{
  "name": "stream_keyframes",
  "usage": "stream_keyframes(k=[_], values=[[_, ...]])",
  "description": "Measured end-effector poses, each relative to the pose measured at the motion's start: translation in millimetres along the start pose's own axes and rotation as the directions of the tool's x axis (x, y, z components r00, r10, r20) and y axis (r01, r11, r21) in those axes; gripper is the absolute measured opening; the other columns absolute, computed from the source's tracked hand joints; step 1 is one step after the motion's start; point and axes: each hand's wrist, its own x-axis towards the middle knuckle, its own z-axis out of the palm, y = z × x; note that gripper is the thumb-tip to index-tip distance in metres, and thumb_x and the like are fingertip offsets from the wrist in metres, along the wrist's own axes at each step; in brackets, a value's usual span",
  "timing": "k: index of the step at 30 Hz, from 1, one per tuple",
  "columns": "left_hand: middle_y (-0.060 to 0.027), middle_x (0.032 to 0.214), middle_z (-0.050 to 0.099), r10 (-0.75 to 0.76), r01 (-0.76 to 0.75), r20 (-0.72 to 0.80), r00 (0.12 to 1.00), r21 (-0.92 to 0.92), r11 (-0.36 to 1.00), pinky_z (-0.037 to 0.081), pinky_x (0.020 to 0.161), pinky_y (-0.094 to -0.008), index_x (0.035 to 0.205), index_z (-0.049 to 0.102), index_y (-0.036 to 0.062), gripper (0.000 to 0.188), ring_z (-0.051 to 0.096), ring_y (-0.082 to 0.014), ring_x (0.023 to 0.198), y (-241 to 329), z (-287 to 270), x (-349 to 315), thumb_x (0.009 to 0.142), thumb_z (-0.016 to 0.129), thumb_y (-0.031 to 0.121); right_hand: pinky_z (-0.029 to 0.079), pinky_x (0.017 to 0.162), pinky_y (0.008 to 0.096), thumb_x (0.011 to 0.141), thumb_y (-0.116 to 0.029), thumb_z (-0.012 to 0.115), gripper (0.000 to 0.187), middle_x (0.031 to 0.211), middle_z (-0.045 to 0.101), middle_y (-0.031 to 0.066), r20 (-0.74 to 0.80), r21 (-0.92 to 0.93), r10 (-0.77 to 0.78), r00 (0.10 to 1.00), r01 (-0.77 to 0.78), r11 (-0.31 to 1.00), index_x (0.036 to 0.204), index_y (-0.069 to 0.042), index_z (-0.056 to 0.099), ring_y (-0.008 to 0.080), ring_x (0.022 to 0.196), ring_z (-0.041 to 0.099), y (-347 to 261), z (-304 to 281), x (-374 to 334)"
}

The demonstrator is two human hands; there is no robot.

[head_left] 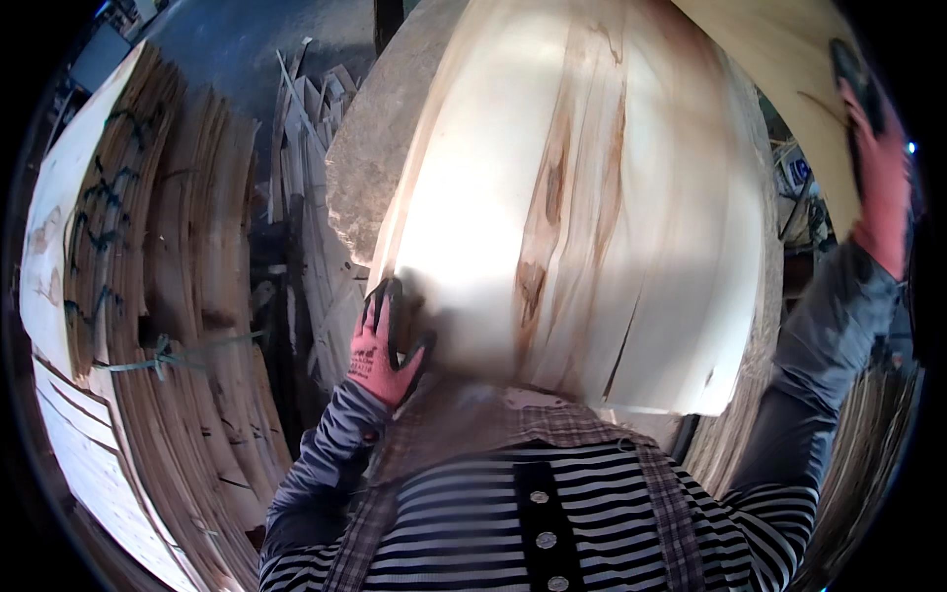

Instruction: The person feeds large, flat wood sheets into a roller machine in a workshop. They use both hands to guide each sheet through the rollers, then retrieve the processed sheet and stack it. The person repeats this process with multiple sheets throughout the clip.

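Note:
A pale wood veneer sheet point(473, 197) with brown streaks, knots and a dark split lies in front of me, curving down toward my body. My left hand point(380, 350), in a pink glove with black fingertips, rests at the sheet's near left edge. Its fingers point forward and the thumb is spread away. Far to the right, my right hand point(876, 163), gloved alike, lies along a second, yellowish veneer sheet point(779, 49). Its fingers are stretched out against that sheet; part of the palm is hidden.
A tall stack of veneer point(168, 227) stands at the left, tied with green cord point(163, 360). Broken wood strips point(306, 128) lie beyond it. A rough-edged board point(370, 148) shows under the streaked sheet. More stacked veneer point(873, 434) is at the lower right.

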Motion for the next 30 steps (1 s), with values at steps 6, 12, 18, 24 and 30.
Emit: stream_keyframes(k=[6, 12, 18, 24, 30], values=[[-0.0230, 0.125, 0.035, -0.138, 0.136, -0.032, 0.990, -0.061, 0.989, 0.028, 0.097, -0.0410, 0.128, 0.023, -0.0022, 0.082, 0.035, -0.0385, 0.113, 0.5, 9.4, 2.7, 0.065, 0.068, 0.025, 0.045, 0.070, 0.0330, 0.078, -0.049, 0.049, 0.051, 0.088, 0.059, 0.0137, -0.006, -0.107, 0.026, 1.000, -0.026, 0.994, 0.116, -0.016, 0.047, 0.0260, 0.077, 0.058, 22.6, 174.7, 39.4], [-0.0192, 0.121, 0.042, -0.185, 0.185, -0.010, 0.983, 0.006, 0.983, 0.032, 0.095, -0.0385, 0.128, 0.029, 0.0022, 0.072, 0.041, -0.0337, 0.111, 5.2, 4.1, 9.9, 0.068, 0.065, 0.020, 0.017, 0.093, 0.0598, 0.078, -0.049, 0.045, 0.061, 0.133, 0.030, 0.0089, 0.122, -0.374, 0.269, 0.955, -0.207, 0.904, 0.129, -0.019, 0.031, 0.0277, 0.121, 0.029, 55.3, 296.2, -7.2], [-0.0152, 0.119, 0.047, -0.327, 0.295, -0.027, 0.945, -0.364, 0.884, 0.034, 0.094, -0.0338, 0.125, 0.036, 0.0026, 0.058, 0.046, -0.0279, 0.108, -27.7, 7.5, 2.9, 0.074, 0.061, 0.012, 0.017, 0.102, 0.0417, 0.074, -0.045, 0.054, 0.072, 0.130, 0.029, 0.0176, 0.520, 0.402, -0.446, 0.729, 0.252, 0.880, 0.130, -0.006, 0.028, 0.0300, 0.123, 0.025, -75.1, 175.6, -121.8], [-0.0084, 0.118, 0.048, -0.248, 0.277, 0.173, 0.953, -0.827, 0.490, 0.038, 0.089, -0.0266, 0.123, 0.038, 0.0014, 0.048, 0.050, -0.0156, 0.102, 1.6, -57.9, 27.4, 0.078, 0.053, -0.005, 0.015, 0.100, 0.0508, 0.058, -0.051, 0.066, 0.081, 0.127, 0.031, 0.0223, 0.696, 0.545, -0.588, 0.412, 0.230, 0.806, 0.121, -0.006, 0.041, 0.0417, 0.120, 0.024, -107.4, 76.0, -236.7], [-0.0120, 0.107, 0.055, 0.121, 0.210, 0.264, 0.957, -0.917, 0.339, 0.040, 0.086, -0.0264, 0.119, 0.042, -0.0026, 0.045, 0.052, -0.0169, 0.099, 20.5, -75.6, 56.9, 0.078, 0.058, 0.003, 0.022, 0.095, 0.0559, 0.051, -0.045, 0.074, 0.085, 0.126, 0.022, 0.0267, 0.631, 0.460, -0.450, 0.632, 0.162, 0.873, 0.118, -0.005, 0.040, 0.0476, 0.116, 0.024, -101.4, 37.6, -285.7]])
